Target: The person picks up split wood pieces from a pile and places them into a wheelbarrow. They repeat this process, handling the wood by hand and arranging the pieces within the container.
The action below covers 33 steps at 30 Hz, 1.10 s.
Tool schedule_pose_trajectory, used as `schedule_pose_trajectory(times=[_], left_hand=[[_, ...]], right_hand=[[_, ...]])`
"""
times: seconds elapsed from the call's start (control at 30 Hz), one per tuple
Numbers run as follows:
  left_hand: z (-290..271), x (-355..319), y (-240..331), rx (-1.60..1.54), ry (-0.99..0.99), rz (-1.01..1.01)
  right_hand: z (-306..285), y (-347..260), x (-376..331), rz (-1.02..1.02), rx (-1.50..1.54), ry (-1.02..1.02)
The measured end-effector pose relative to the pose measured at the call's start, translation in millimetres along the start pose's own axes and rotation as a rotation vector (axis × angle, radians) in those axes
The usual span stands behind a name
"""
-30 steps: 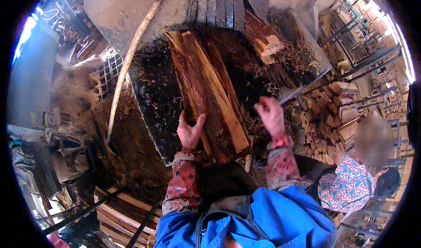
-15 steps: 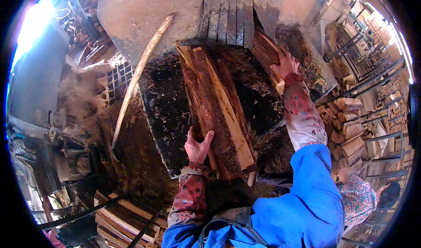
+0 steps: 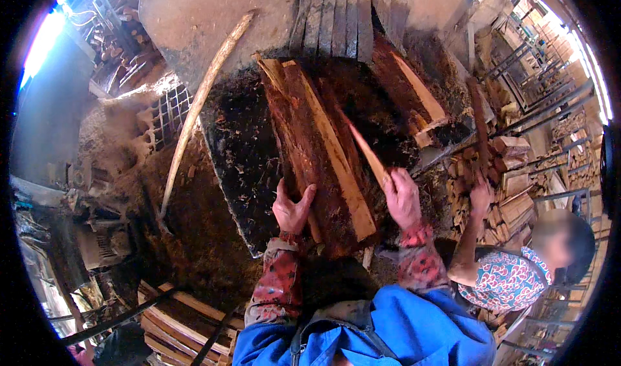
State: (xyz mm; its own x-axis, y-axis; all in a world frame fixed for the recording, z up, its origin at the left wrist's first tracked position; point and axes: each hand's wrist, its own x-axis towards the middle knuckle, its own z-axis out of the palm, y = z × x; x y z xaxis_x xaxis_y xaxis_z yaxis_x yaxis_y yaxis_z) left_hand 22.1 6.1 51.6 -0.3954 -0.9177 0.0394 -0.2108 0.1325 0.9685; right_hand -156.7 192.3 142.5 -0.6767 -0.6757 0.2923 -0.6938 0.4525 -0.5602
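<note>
Side by side on a dark, debris-strewn bench (image 3: 236, 165) lie several rough wooden slabs with brown bark (image 3: 297, 152) and pale cut edges. My left hand (image 3: 291, 207) rests at their near left edge, thumb and fingers apart, the thumb touching the bark. To the right of these slabs, my right hand (image 3: 402, 198) pinches the near end of a thin, pale wood strip (image 3: 367, 147), whose other end points away, up and left. Another bark-edged slab (image 3: 414, 85) lies farther right, its far end under hanging dark flaps (image 3: 339, 30).
A long curved stick (image 3: 207, 94) with a hooked metal end leans left of the bench. Stacked boards (image 3: 184, 324) lie near left. At the right, a person (image 3: 501, 279) in a patterned top reaches toward a dark board (image 3: 479, 123). Firewood piles (image 3: 511, 149) stand behind.
My right hand has left the far right slab and come back nearer, now with the thin strip. My left hand stays at the slabs. The person at right has raised an arm.
</note>
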Motion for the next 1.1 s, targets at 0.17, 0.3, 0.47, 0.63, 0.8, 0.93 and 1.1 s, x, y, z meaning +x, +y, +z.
schedule_pose_trajectory(times=[0.17,0.3,0.47,0.63,0.8,0.93,1.1], left_hand=[[-2.6,-2.7,15.7,-0.017,0.002,0.013],[-2.7,-3.3,15.4,-0.01,-0.034,-0.036],[1.9,-2.8,11.7,-0.016,-0.017,0.028],[-3.3,-3.8,11.0,0.035,0.017,0.047],[-1.2,-3.2,15.0,-0.04,0.011,0.037],[5.4,1.5,2.6,-0.084,0.019,0.037],[8.4,3.4,12.9,0.04,-0.004,0.012]], right_hand=[[19.1,-41.8,-39.9,-0.046,0.053,0.0],[31.3,-72.3,-54.0,-0.055,-0.002,-0.12],[28.1,-80.0,-52.1,-0.155,0.086,-0.134],[32.5,-71.9,-49.2,-0.128,0.177,-0.12],[9.0,-60.6,-36.6,-0.053,0.148,0.021],[25.7,-26.0,-38.6,-0.022,0.087,-0.079],[15.7,-21.4,-39.5,-0.003,0.09,-0.082]])
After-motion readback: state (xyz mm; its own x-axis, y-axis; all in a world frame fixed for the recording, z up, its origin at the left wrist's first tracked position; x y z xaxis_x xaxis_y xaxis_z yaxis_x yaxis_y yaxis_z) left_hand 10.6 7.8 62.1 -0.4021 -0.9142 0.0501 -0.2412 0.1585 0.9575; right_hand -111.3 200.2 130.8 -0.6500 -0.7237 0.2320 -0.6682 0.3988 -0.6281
